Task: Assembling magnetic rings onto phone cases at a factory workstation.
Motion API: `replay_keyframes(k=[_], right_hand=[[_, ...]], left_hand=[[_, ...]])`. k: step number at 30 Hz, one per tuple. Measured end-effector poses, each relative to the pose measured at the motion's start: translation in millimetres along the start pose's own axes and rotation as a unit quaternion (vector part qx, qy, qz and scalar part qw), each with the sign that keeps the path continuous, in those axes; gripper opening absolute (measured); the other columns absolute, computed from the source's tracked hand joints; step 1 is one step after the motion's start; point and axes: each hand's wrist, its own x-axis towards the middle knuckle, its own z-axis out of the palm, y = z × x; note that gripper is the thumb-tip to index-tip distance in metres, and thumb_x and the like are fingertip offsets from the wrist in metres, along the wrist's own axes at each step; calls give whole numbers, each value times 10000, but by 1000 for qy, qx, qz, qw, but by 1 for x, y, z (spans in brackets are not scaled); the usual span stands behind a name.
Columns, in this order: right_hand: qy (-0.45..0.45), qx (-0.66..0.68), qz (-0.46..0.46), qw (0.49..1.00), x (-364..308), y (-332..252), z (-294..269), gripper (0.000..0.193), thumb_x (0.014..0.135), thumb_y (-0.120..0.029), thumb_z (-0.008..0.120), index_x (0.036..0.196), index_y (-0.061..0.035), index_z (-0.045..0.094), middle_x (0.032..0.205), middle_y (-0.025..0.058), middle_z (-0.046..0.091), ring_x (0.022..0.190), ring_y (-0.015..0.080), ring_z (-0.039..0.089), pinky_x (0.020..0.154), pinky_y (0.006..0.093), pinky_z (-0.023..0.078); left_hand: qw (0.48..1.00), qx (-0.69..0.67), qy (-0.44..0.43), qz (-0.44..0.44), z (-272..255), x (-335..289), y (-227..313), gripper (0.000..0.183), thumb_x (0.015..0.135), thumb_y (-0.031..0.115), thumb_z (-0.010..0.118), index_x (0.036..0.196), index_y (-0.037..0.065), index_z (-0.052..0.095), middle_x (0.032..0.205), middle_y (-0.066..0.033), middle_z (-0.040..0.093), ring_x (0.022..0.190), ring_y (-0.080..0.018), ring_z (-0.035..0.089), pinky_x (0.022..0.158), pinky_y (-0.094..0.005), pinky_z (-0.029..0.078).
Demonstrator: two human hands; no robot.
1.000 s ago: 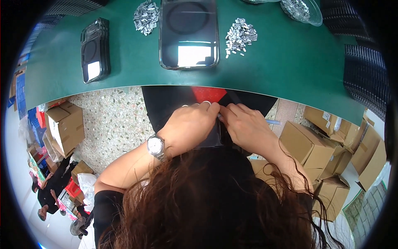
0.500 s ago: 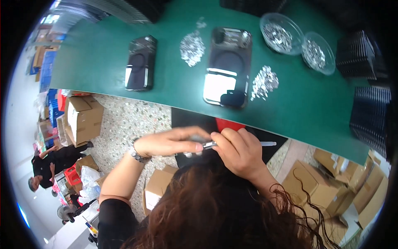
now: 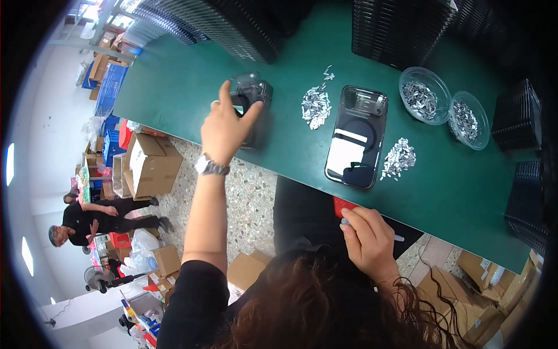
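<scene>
My left hand (image 3: 225, 129) reaches over a small stack of dark, see-through phone cases (image 3: 261, 93) on the left of the green table. Its thumb and index finger are spread apart at the stack; whether they touch it I cannot tell. My right hand (image 3: 372, 241) is closed around a slim pen-like tool (image 3: 399, 238) below the table's front edge; only its pale ends show. Before me lies a glossy dark phone case (image 3: 356, 139) with a ring on its back. Small silver pieces form one pile (image 3: 315, 107) left of it and another pile (image 3: 399, 158) right of it.
Two clear round bowls, a left one (image 3: 419, 71) and a right one (image 3: 485, 136), hold more silver pieces. Tall stacks of black trays (image 3: 395, 35) line the green table's (image 3: 453, 198) back and right. Cardboard boxes (image 3: 154, 166) stand on the floor; another person (image 3: 104, 218) is off left.
My left hand has left the tool at my right hand and moved up and left to the stacked phone cases. My right hand still grips the tool. The whole view has shifted.
</scene>
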Motion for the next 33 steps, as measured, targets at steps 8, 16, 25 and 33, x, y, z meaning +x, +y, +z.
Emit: replay_keyframes(k=[8, 16, 25, 33], right_hand=[[12, -13, 84, 996, -25, 5, -11, 250, 859, -44, 757, 1098, 11, 706, 1019, 118, 680, 836, 298, 683, 707, 382, 566], [-8, -43, 99, 994, -27, 14, -24, 248, 859, -60, 764, 1088, 8, 699, 1016, 106, 680, 841, 284, 680, 722, 375, 571], [50, -67, 168, 982, -19, 12, -37, 248, 880, -58, 751, 1113, 5, 696, 992, 135, 675, 831, 311, 688, 719, 381, 568], [23, -98, 298, 949, 20, 48, -57, 112, 923, -69, 683, 1022, -17, 689, 993, 131, 667, 851, 385, 674, 736, 443, 528]], left_hand=[[989, 90, -111, -26, 6, -17, -1, 1010, 861, 665, 662, 1627, 112, 304, 1142, -251, 682, 959, -434, 726, 821, -497, 584], [971, -87, 49, 218, -22, -37, 89, 998, 878, 533, 760, 1637, 118, 263, 1360, -310, 597, 1111, -451, 679, 879, -497, 578], [960, 0, -100, 263, -5, -39, 176, 927, 874, 489, 740, 1635, 222, 283, 1464, -339, 502, 992, -484, 704, 829, -503, 602], [669, -722, -174, 30, -34, -33, 85, 751, 995, 315, 525, 1646, 64, 246, 1558, -264, 436, 1320, -404, 577, 1047, -546, 537]])
